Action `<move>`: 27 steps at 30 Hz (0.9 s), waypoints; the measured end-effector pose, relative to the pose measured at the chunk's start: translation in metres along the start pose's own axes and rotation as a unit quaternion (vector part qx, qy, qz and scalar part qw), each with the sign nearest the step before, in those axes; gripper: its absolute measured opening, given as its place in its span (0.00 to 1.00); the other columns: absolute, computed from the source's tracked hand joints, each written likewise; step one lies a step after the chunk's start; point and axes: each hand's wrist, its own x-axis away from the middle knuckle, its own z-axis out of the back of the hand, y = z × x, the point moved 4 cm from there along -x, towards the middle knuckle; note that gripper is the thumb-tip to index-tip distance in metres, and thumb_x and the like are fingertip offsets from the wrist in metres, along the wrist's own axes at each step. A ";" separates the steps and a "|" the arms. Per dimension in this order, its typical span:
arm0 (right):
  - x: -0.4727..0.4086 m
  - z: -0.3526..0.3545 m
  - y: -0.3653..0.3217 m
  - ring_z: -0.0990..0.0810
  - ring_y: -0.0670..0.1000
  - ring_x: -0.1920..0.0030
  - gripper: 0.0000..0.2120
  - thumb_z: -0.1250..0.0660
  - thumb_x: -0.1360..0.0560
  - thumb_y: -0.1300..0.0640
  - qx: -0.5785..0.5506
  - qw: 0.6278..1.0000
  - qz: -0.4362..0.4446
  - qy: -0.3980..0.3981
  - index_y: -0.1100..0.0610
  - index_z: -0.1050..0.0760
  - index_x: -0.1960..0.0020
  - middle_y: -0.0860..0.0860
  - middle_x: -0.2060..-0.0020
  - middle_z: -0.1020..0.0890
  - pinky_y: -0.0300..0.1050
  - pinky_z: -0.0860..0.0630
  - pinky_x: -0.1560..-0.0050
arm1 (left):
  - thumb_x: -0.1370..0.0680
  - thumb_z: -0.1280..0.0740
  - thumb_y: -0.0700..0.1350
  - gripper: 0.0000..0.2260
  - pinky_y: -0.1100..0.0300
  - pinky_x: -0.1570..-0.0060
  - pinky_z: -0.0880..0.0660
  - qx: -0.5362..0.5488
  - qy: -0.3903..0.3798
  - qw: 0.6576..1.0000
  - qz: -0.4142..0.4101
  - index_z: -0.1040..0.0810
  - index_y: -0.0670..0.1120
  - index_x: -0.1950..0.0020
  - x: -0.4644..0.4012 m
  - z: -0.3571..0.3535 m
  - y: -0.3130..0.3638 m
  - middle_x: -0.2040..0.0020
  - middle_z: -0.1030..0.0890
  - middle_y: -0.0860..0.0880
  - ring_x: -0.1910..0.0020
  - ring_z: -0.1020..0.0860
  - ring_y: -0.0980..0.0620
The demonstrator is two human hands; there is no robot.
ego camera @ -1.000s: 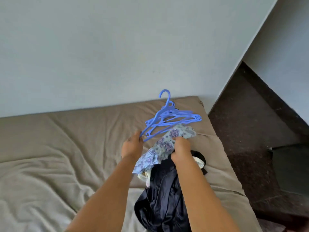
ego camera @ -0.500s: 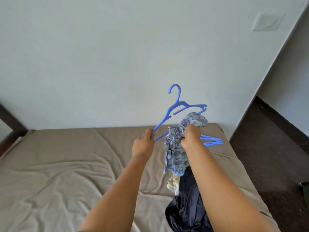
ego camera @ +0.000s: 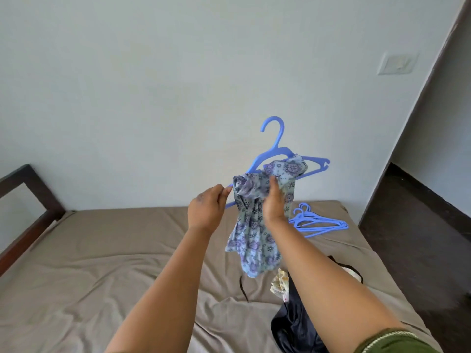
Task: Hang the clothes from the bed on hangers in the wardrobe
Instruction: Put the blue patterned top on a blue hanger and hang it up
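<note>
A blue plastic hanger (ego camera: pixel 276 146) is held up above the bed, hook pointing up. My left hand (ego camera: pixel 207 208) pinches its left arm end. My right hand (ego camera: pixel 274 200) grips a small blue floral garment (ego camera: pixel 254 225), whose top is bunched over the hanger's middle while the rest hangs down. More blue hangers (ego camera: pixel 319 221) lie in a stack on the far right of the bed. A dark navy garment (ego camera: pixel 295 327) and a small pale patterned piece (ego camera: pixel 280 285) lie on the bed under my right forearm.
The bed (ego camera: pixel 114 263) has a wrinkled taupe sheet and a dark wooden frame (ego camera: pixel 30 189) at the left. Behind it is a plain wall with a switch plate (ego camera: pixel 397 63). Dark floor (ego camera: pixel 418 250) runs along the bed's right side.
Both hands have risen with one hanger and the floral garment. The garment now drapes over the hanger's middle, and the other hangers stay on the bed.
</note>
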 end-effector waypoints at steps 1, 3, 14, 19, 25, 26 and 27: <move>0.002 -0.003 0.000 0.42 0.54 0.25 0.29 0.47 0.18 0.43 0.081 0.996 0.017 -0.023 0.57 0.45 0.22 0.54 0.24 0.41 0.50 0.43 0.28 | 0.18 0.42 0.57 0.20 0.56 0.70 0.42 -0.005 0.009 1.000 0.016 0.35 0.46 0.65 0.002 0.005 -0.005 0.72 0.34 0.51 0.70 0.33 0.46; 0.003 -0.009 -0.002 0.38 0.55 0.26 0.29 0.48 0.17 0.45 0.190 0.979 0.046 -0.062 0.61 0.45 0.23 0.56 0.26 0.38 0.49 0.42 0.28 | 0.19 0.41 0.59 0.21 0.56 0.71 0.42 -0.012 0.022 0.999 0.048 0.35 0.46 0.66 0.009 0.012 -0.015 0.72 0.33 0.50 0.70 0.33 0.46; -0.002 -0.054 -0.045 0.28 0.55 0.65 0.21 0.46 0.17 0.52 0.405 0.889 0.214 -0.009 0.58 0.35 0.67 0.55 0.63 0.29 0.45 0.32 0.67 | 0.21 0.45 0.62 0.18 0.67 0.75 0.48 0.025 0.100 0.993 -0.049 0.37 0.52 0.65 0.003 0.042 -0.011 0.70 0.35 0.55 0.74 0.36 0.51; -0.024 -0.066 -0.042 0.28 0.50 0.71 0.22 0.44 0.19 0.44 0.518 0.826 0.205 -0.085 0.61 0.27 0.59 0.53 0.70 0.26 0.40 0.36 0.74 | 0.22 0.44 0.64 0.22 0.62 0.74 0.43 0.023 0.079 0.993 -0.080 0.41 0.50 0.67 0.012 0.032 -0.024 0.74 0.40 0.54 0.75 0.38 0.49; -0.048 -0.070 -0.026 0.41 0.58 0.25 0.27 0.52 0.18 0.41 0.641 0.730 0.197 -0.130 0.54 0.42 0.24 0.57 0.25 0.40 0.55 0.42 0.27 | 0.21 0.49 0.67 0.24 0.63 0.74 0.42 0.021 0.068 0.992 -0.105 0.41 0.50 0.69 0.015 0.021 -0.037 0.76 0.43 0.55 0.76 0.38 0.50; -0.050 -0.068 -0.025 0.40 0.55 0.26 0.26 0.51 0.18 0.42 0.640 0.727 0.188 -0.163 0.52 0.41 0.24 0.54 0.24 0.40 0.53 0.43 0.27 | 0.22 0.47 0.67 0.24 0.62 0.74 0.42 0.017 0.063 0.993 -0.097 0.42 0.50 0.69 0.014 0.021 -0.043 0.76 0.42 0.54 0.76 0.38 0.49; -0.054 -0.065 -0.021 0.36 0.53 0.28 0.26 0.51 0.18 0.42 0.644 0.720 0.156 -0.206 0.50 0.42 0.23 0.51 0.24 0.40 0.50 0.41 0.29 | 0.23 0.46 0.66 0.24 0.62 0.74 0.42 0.010 0.058 0.995 -0.083 0.42 0.50 0.69 0.013 0.020 -0.050 0.76 0.41 0.53 0.75 0.38 0.48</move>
